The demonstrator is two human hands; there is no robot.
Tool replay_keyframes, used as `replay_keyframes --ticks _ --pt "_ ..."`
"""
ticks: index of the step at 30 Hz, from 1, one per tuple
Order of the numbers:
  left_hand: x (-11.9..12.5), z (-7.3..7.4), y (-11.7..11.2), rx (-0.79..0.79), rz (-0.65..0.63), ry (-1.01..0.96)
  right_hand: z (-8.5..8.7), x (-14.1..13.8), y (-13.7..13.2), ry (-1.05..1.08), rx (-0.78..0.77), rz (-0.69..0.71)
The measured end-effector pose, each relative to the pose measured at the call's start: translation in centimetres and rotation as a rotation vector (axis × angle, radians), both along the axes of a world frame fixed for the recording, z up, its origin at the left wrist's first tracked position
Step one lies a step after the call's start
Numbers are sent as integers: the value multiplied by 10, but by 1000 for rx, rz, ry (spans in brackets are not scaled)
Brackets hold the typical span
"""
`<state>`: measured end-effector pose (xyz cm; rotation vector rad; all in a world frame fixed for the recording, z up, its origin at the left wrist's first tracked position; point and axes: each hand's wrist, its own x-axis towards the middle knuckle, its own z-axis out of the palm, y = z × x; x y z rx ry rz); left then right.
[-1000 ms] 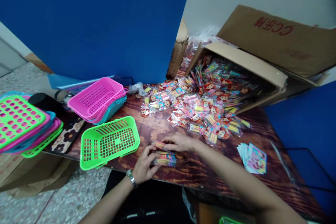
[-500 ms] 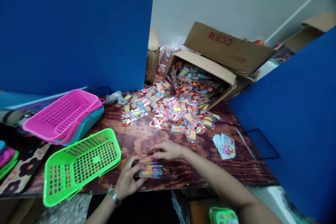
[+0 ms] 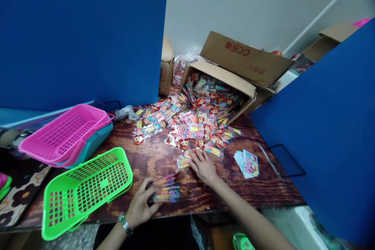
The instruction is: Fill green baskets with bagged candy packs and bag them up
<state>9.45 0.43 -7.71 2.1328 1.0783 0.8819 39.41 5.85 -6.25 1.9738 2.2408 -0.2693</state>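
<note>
My left hand [image 3: 142,204], with a watch on the wrist, rests on a small bundle of colourful packets [image 3: 167,190] near the table's front edge, fingers curled over it. My right hand [image 3: 203,166] lies flat with fingers spread at the near edge of a large pile of cartoon-face packets [image 3: 193,125], its fingertips touching a loose packet [image 3: 183,162]. An empty green plastic basket [image 3: 84,189] sits just left of my left hand.
A tipped cardboard box [image 3: 234,74] at the back spills packets onto the wooden table [image 3: 222,191]. A stack of pink and teal baskets [image 3: 66,134] lies left. A fanned stack of cards [image 3: 247,163] lies right. Blue partitions [image 3: 322,125] flank the table.
My right hand left the bundle and reached forward to the edge of the packet pile. My left hand stayed on the bundle. The camera view swung to the right.
</note>
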Motion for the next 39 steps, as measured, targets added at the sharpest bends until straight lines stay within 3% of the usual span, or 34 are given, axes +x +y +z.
replay_keyframes --ticks 3,10,13,15,17,21,25,29,32,36,39 --pt "0 1 0 11 6 -3 10 -8 1 -21 79 -67" --pt "0 6 -2 3 -1 -8 45 -1 40 -6 17 -35" --pt "-1 7 -2 -9 -11 -5 56 -1 44 55 -33 157" --pt "-2 7 -2 -11 -9 -1 57 -9 40 86 -111 359" --pt "-2 7 -2 -13 -8 -1 53 -23 34 48 -151 461" --pt "-1 9 -3 -17 -26 -10 44 -47 35 -32 -157 393" --pt "-1 9 -3 -15 -13 7 44 -52 50 -65 -183 317" --pt "-1 8 -4 -19 -7 15 48 -59 61 -100 -160 368" --pt "-2 7 -3 -23 0 18 64 -61 79 -95 -116 385" --pt "-2 8 -3 -25 -16 3 107 -35 104 -86 -43 357" --pt "-2 8 -3 -33 -21 4 125 -3 91 -94 -101 447"
